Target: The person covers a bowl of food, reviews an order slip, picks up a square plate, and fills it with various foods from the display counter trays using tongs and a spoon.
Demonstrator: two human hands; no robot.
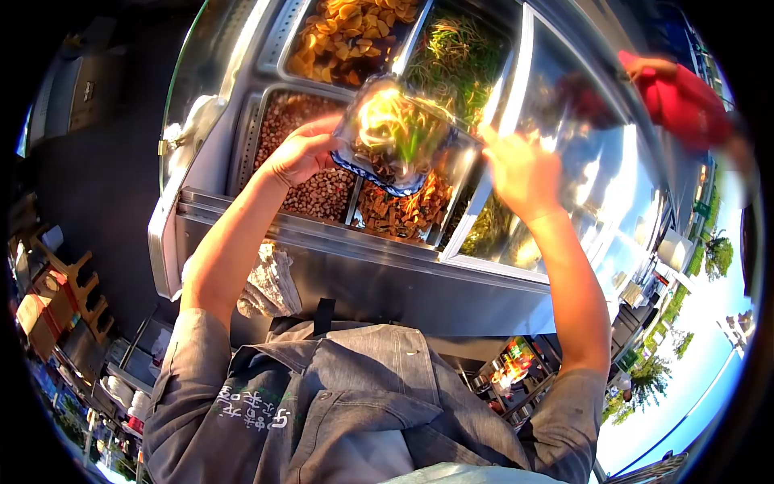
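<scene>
My left hand (300, 152) grips a clear plastic-lined bowl with a blue patterned rim (395, 137), held above the food trays. Inside it are pale noodles, green shreds and brown bits. My right hand (520, 173) is just to the right of the bowl, fingers spread and blurred, its thumb close to the plastic's right edge. I cannot tell whether it touches the plastic. Both of my forearms reach out from grey rolled sleeves.
A steel counter (379, 274) holds trays of peanuts (294, 129), yellow slices (347, 36), green vegetables (463, 52) and reddish-brown pieces (403, 211). A glass cover (588, 169) shields the right side. Another person's red sleeve (681, 101) is beyond it. A cloth (270, 282) hangs at the counter's front.
</scene>
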